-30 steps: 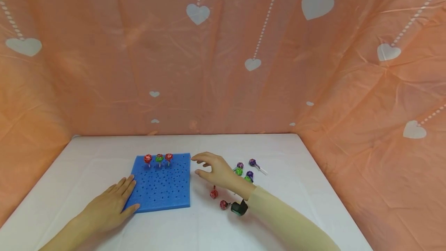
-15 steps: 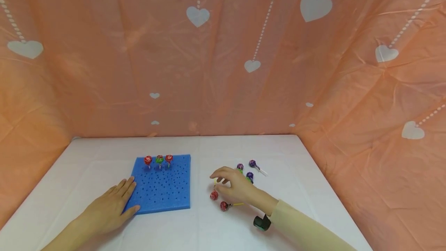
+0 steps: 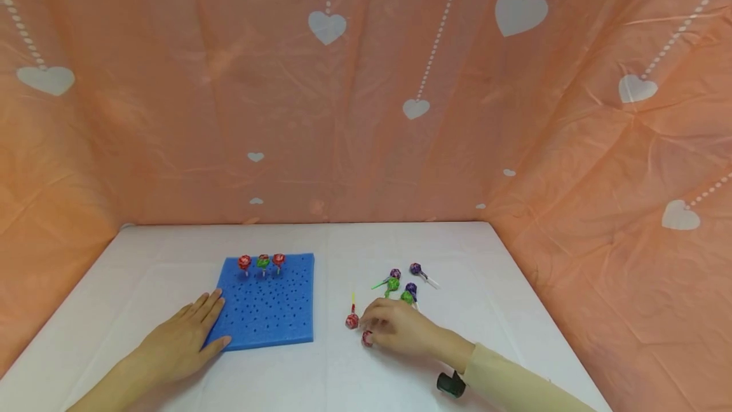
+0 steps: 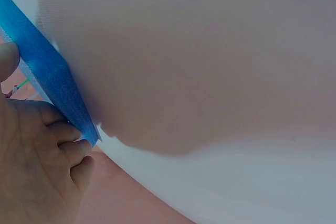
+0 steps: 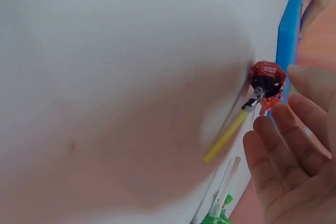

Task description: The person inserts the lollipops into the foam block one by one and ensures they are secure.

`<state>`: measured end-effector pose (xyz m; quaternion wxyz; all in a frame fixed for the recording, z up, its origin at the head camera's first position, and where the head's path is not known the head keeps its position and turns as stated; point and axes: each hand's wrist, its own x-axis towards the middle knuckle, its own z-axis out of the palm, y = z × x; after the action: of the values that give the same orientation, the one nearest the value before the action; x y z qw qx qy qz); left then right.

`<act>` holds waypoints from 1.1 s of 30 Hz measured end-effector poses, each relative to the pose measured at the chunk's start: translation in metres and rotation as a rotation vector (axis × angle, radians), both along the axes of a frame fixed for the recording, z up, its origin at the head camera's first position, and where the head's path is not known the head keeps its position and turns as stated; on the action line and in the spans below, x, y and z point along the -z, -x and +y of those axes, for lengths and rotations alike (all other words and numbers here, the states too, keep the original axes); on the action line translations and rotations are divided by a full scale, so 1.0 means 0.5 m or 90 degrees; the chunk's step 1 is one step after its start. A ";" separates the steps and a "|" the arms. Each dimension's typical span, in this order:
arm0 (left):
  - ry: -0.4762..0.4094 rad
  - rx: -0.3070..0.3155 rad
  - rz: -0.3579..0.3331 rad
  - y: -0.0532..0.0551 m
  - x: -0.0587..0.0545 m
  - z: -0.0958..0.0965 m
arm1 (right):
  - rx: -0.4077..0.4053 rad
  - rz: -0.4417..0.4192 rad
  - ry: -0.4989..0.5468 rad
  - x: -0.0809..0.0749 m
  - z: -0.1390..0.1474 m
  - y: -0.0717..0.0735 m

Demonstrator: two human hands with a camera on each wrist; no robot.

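My left hand lies flat, its fingers resting on the left edge of a blue foam board dotted with holes. My right hand hovers at a dark-red lollipop lying on the white table. In the right wrist view, thumb and fingers are bent loosely near this lollipop, with its yellow stick in sight and a gap to the hand. Another red lollipop with a yellow stick lies just left of the right fingertips. Three lollipops stand upright along the board's back: red, green, red.
Behind the right hand lie purple lollipops and green lollipops, loosely grouped. A black device sits at the right wrist. An orange curtain with white hearts closes off the table's back and sides.
My right hand has moved from beside the board's right edge, toward me and rightward, to the dark-red lollipop. My left hand stays on the board.
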<state>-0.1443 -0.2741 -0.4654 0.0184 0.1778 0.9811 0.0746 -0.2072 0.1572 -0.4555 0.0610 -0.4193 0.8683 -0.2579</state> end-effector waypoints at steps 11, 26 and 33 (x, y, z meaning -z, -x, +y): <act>-0.006 -0.001 0.012 -0.002 0.004 0.000 | -0.030 -0.011 -0.012 0.005 0.004 -0.006; -0.001 -0.001 0.004 0.000 0.001 0.000 | -0.049 0.000 0.003 0.013 0.002 -0.007; -0.004 -0.002 -0.003 -0.003 0.000 0.002 | -0.032 -0.005 0.025 0.010 0.001 -0.010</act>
<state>-0.1429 -0.2733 -0.4653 0.0197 0.1759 0.9811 0.0783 -0.2021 0.1579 -0.4606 0.0630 -0.4411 0.8519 -0.2751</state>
